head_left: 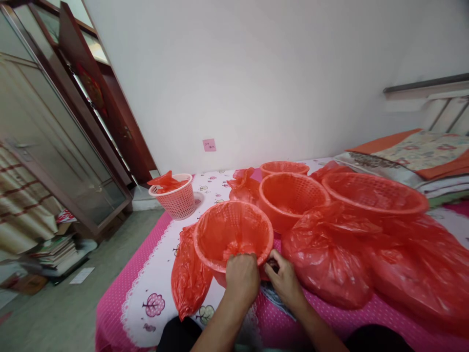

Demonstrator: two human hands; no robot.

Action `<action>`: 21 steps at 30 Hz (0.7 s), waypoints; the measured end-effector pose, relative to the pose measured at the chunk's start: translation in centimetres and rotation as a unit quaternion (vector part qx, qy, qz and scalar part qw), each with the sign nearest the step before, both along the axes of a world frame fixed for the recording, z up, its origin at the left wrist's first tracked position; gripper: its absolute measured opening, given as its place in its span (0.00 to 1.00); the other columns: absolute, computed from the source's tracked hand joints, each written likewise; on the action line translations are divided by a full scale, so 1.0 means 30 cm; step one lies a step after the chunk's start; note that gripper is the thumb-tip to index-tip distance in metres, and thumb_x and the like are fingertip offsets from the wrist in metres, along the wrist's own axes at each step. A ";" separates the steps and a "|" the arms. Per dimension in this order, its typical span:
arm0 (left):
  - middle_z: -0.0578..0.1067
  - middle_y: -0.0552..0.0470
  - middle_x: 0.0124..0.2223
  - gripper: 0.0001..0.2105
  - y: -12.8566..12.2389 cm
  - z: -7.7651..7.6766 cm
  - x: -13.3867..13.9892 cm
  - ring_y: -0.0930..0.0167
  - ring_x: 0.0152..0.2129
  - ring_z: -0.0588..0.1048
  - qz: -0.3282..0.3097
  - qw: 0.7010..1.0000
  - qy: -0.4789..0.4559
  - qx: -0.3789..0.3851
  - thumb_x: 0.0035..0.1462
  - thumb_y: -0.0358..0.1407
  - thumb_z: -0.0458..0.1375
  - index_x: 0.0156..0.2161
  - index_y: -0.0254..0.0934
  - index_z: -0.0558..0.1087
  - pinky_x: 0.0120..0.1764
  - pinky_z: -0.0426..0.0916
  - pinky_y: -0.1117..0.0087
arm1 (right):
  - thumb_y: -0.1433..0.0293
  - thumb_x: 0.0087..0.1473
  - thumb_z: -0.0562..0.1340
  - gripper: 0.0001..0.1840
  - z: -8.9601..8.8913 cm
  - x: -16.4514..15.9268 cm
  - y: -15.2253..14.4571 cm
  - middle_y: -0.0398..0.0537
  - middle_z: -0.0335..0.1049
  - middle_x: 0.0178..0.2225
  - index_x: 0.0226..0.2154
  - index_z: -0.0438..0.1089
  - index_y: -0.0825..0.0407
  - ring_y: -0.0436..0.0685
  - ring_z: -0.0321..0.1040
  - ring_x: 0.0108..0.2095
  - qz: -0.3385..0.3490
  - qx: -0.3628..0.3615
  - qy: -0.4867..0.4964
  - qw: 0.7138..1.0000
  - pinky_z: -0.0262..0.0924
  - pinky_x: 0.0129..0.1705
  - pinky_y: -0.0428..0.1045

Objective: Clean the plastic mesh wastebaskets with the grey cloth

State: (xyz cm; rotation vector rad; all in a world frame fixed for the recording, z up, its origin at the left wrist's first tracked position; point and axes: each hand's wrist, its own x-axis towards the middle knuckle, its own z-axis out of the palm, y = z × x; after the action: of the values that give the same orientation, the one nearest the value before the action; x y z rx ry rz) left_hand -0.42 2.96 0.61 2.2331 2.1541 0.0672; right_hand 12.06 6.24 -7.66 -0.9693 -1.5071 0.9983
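Note:
A round plastic basket [205,239] lined with a thin red plastic bag [234,222] stands on the bed close in front of me. Over its near rim, my left hand [242,276] is closed on the bag, its fingertips hidden inside the basket. At the rim's right side, my right hand [285,277] has its fingers bent against the outside of the basket; thumb and forefinger curl in at the bag's edge, though what they pinch is hard to see. The bag's loose end [188,278] hangs out to the left.
More bag-lined baskets stand behind and right: one in the middle [293,195], one at the back [284,167], a wide one [377,193]. A pink perforated basket [179,200] holds red plastic at the bed's left edge. Folded bedding [421,151] lies at right.

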 end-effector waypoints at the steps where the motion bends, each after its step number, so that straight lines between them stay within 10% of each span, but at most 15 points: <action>1: 0.83 0.37 0.38 0.14 -0.002 0.002 0.002 0.57 0.39 0.82 0.004 1.000 -0.001 -0.006 0.62 0.28 0.50 0.41 0.32 0.79 0.45 0.73 0.58 | 0.65 0.53 0.59 0.05 -0.004 0.005 0.003 0.44 0.74 0.29 0.29 0.68 0.49 0.57 0.71 0.31 0.006 -0.001 -0.002 1.000 0.64 0.35 0.49; 8: 0.83 0.36 0.39 0.15 -0.005 0.009 0.018 0.58 0.40 0.82 0.023 0.999 -0.004 -0.025 0.62 0.26 0.49 0.41 0.31 0.79 0.47 0.72 0.58 | 0.64 0.57 0.58 0.10 0.027 0.070 0.037 0.53 0.75 0.39 0.40 0.71 0.49 0.63 0.72 0.43 -0.200 0.178 -0.068 0.961 0.67 0.48 0.59; 13: 0.82 0.39 0.44 0.13 -0.014 0.027 0.019 0.58 0.43 0.81 -0.002 0.999 -0.031 -0.029 0.62 0.31 0.53 0.48 0.31 0.78 0.50 0.72 0.59 | 0.71 0.63 0.55 0.14 0.043 0.012 0.026 0.49 0.75 0.47 0.48 0.71 0.46 0.63 0.67 0.56 -0.063 0.323 -0.183 0.926 0.54 0.64 0.65; 18: 0.73 0.42 0.62 0.31 -0.084 0.106 -0.115 0.59 0.63 0.67 -0.083 0.972 -0.220 0.017 0.50 0.40 0.69 0.60 0.38 0.71 0.64 0.61 0.59 | 0.72 0.65 0.50 0.13 -0.015 -0.043 0.047 0.47 0.73 0.37 0.38 0.69 0.47 0.62 0.68 0.50 -0.096 0.343 -0.186 0.916 0.51 0.63 0.68; 21: 0.71 0.46 0.64 0.23 -0.049 0.171 -0.280 0.63 0.64 0.66 -0.026 0.945 -0.294 0.139 0.57 0.37 0.63 0.58 0.42 0.71 0.66 0.57 0.57 | 0.73 0.65 0.50 0.11 -0.025 -0.054 0.052 0.48 0.71 0.35 0.35 0.66 0.47 0.61 0.68 0.48 -0.104 0.352 -0.194 0.910 0.53 0.62 0.68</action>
State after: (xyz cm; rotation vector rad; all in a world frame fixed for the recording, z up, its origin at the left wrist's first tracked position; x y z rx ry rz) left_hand -8.82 1.48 5.75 2.0251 1.8350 0.9573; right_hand 10.43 7.80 -8.42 -0.7888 -1.8494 0.0589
